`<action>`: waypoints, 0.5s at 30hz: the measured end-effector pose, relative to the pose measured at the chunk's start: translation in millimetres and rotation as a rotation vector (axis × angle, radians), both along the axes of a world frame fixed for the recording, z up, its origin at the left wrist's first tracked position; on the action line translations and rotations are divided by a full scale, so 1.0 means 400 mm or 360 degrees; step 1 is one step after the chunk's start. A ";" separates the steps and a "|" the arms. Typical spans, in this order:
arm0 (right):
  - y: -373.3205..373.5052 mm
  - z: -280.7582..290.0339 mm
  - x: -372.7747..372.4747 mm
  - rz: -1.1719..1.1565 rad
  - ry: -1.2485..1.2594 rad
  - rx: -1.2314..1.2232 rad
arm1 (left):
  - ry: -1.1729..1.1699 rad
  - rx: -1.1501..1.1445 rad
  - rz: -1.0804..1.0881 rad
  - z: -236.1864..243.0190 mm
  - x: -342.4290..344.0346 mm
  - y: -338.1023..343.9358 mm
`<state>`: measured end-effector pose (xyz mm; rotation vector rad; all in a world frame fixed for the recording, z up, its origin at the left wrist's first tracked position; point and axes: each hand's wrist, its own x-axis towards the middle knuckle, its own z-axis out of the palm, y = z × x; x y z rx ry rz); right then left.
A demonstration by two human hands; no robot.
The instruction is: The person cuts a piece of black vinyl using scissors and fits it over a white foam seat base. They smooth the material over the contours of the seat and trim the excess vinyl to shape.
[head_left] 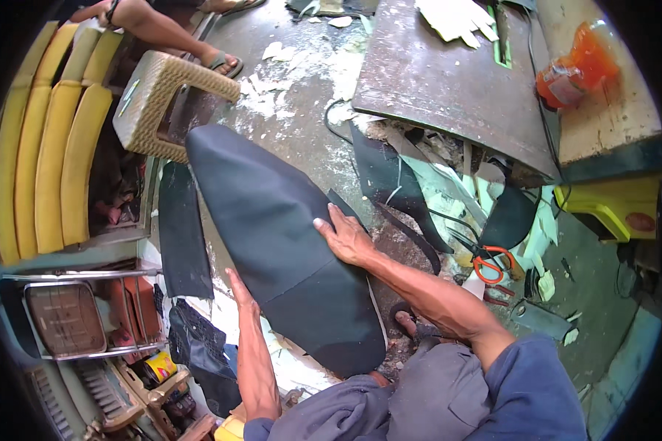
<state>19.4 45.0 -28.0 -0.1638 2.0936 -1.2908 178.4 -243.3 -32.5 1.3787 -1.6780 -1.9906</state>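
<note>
A long black padded seat lies diagonally in front of me, its narrow end beside a woven stool and its wide end toward my body, with a seam across it. My left hand rests along its left side, fingers stretched out. My right hand lies on its right edge, thumb and fingers spread. A black strip of material lies to the left of the seat. Orange-handled scissors lie to the right among scraps and dark offcuts.
Woven stool at upper left, beside another person's sandalled foot. Yellow foam pieces stand at left, above a metal rack. A dark board, orange bag and yellow plastic object are at right. Scraps litter the floor.
</note>
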 end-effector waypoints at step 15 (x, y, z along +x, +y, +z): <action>0.155 0.739 0.078 0.0644 0.0535 -0.1690 | -0.0333 -0.0956 0.0552 -0.023 0.419 0.064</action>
